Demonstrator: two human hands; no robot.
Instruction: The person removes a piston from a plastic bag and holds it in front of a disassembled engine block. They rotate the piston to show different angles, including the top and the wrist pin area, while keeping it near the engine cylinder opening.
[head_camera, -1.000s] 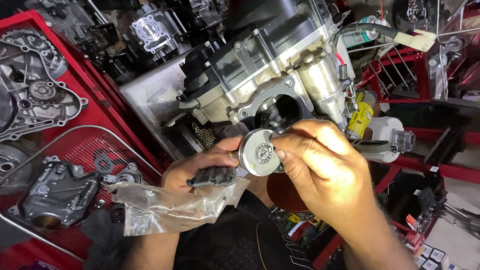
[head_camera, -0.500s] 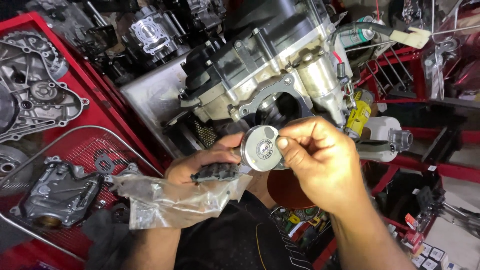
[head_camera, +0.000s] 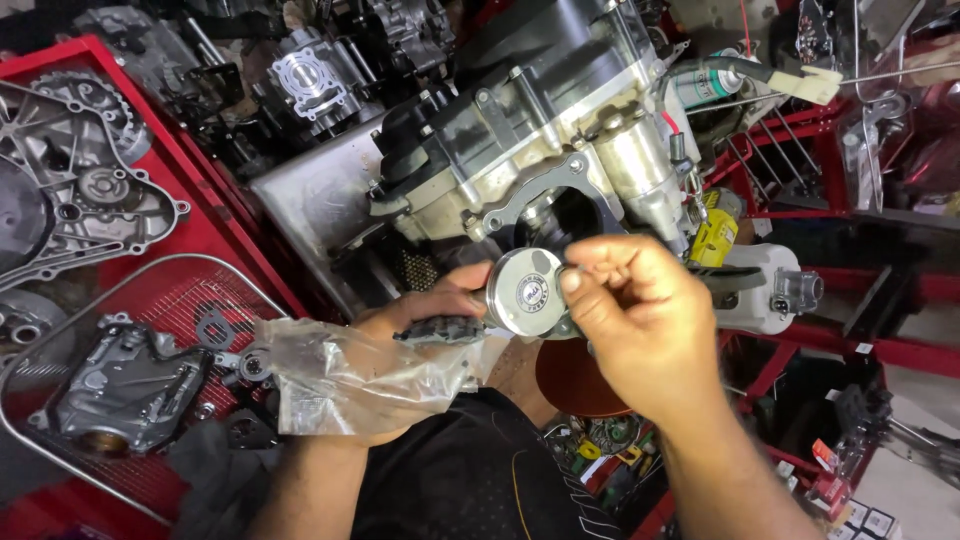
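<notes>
Left hand (head_camera: 420, 325) palm-up at centre, fingers curled closed in a grip, forearm rising from bottom edge; right hand (head_camera: 640, 320) just beside it, back to camera, thumb and fingertips pinched together, forearm entering from lower right.

right hand (head_camera: 640, 325) covers the right rim of the round silver part (head_camera: 524, 292); how its fingertips grip can't be told. left hand (head_camera: 425, 320) mostly hidden under the clear plastic bag (head_camera: 350, 375), and the dark piece (head_camera: 440, 328) it holds is half hidden. engine (head_camera: 540, 150) top cut off by the frame edge. boxes bottom right too small to tell.
</notes>
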